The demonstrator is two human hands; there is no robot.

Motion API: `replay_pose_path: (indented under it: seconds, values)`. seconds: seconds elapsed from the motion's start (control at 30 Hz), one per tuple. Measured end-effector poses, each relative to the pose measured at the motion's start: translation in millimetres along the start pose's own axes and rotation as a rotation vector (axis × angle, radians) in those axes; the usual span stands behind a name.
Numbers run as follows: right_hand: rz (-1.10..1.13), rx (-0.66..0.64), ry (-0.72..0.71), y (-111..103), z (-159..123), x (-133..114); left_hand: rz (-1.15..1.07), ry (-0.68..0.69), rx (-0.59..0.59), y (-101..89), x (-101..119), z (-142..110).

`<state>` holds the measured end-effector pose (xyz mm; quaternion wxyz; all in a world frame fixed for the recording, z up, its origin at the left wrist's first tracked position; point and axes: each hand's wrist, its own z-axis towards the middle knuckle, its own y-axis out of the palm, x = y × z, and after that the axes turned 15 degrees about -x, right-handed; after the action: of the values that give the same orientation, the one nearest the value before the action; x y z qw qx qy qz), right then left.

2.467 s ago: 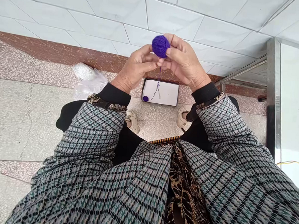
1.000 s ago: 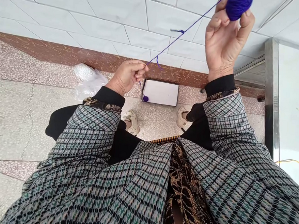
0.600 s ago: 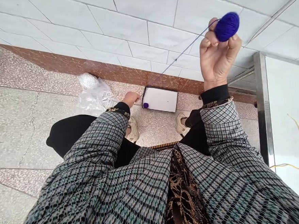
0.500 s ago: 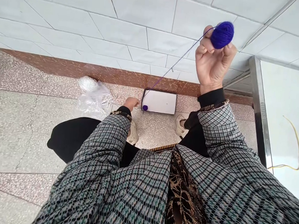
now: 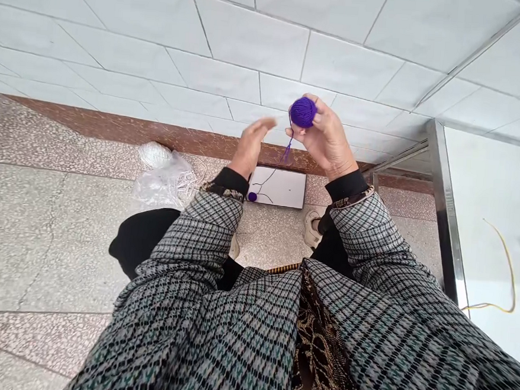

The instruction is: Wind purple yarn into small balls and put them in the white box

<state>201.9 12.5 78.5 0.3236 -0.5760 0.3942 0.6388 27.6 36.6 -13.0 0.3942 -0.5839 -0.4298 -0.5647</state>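
My right hand (image 5: 328, 141) grips a small purple yarn ball (image 5: 302, 112) at chest height in front of the tiled wall. A thin purple strand (image 5: 274, 173) hangs from the ball down into a shallow white box (image 5: 287, 188) on the floor, where a tiny purple ball (image 5: 252, 196) lies at the box's left corner. My left hand (image 5: 251, 145) is raised just left of the yarn ball, blurred, fingers apart, apparently holding nothing.
A clear plastic bag with white yarn (image 5: 164, 169) lies on the speckled floor to the left of the box. A metal-framed white cabinet (image 5: 445, 226) stands at the right, with a yellow cord (image 5: 510, 278) on it. My shoe (image 5: 313, 228) is near the box.
My right hand came down from high right to the centre with the ball. My left hand rose from the box on the floor up beside the ball; the strand now hangs slack.
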Motion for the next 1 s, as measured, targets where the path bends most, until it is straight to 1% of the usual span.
replay_pose_path:
  seconds: [0.03, 0.07, 0.1, 0.13, 0.2, 0.23, 0.33, 0.4, 0.5, 0.57, 0.7, 0.77, 0.83, 0.87, 0.93, 1.0]
  values:
    - [0.035, -0.006, -0.014, 1.0, 3.3, 2.5, -0.132, 0.11, -0.045, 1.1, 16.1, 5.6]
    - [0.068, -0.006, -0.033, 1.6, 6.2, 4.4, -0.161, 0.134, -0.116, 2.9, 31.2, 8.3]
    - [0.092, -0.002, -0.052, 1.9, 8.4, 5.6, -0.173, 0.115, -0.168, 5.1, 44.3, 8.1]
    - [0.108, 0.001, -0.065, 1.9, 10.1, 6.1, -0.187, 0.055, -0.213, 7.5, 54.7, 5.5]
    - [0.131, -0.02, -0.07, 0.6, 11.9, 5.1, -0.175, -0.068, -0.269, 11.5, 66.8, -3.7]
    - [0.136, -0.032, -0.064, -0.7, 12.6, 4.4, -0.174, -0.101, -0.275, 12.6, 68.9, -8.5]
    - [0.127, -0.045, -0.053, -8.5, 16.8, 5.1, -0.205, -0.097, -0.244, 10.7, 65.9, -16.9]
    - [0.151, -0.029, -0.082, -17.3, 22.9, 9.1, -0.237, -0.08, -0.227, 6.6, 61.4, -17.7]
    - [0.258, 0.011, -0.136, -34.7, 33.9, 16.2, -0.238, -0.062, -0.253, -0.4, 54.3, -18.7]
    - [0.322, 0.09, -0.159, -46.9, 39.4, 18.4, -0.21, -0.057, -0.286, -4.0, 48.7, -21.8]
    - [0.388, 0.329, -0.175, -66.1, 42.9, 16.8, -0.149, -0.082, -0.327, -6.3, 36.9, -32.3]
    - [0.398, 0.402, -0.182, -72.9, 42.1, 16.2, -0.11, -0.09, -0.359, -5.5, 34.6, -39.2]
    - [0.394, 0.442, -0.191, -78.6, 40.3, 16.9, -0.019, -0.086, -0.462, -4.5, 36.8, -47.7]
    - [0.393, 0.466, -0.189, -81.2, 39.0, 17.5, 0.045, -0.078, -0.549, -4.2, 39.6, -52.3]
    - [0.4, 0.528, -0.171, -85.0, 35.3, 18.7, 0.177, -0.043, -0.774, -4.3, 46.3, -60.9]
    - [0.406, 0.551, -0.145, -85.3, 30.3, 19.4, 0.269, -0.007, -0.994, -5.0, 50.8, -66.1]
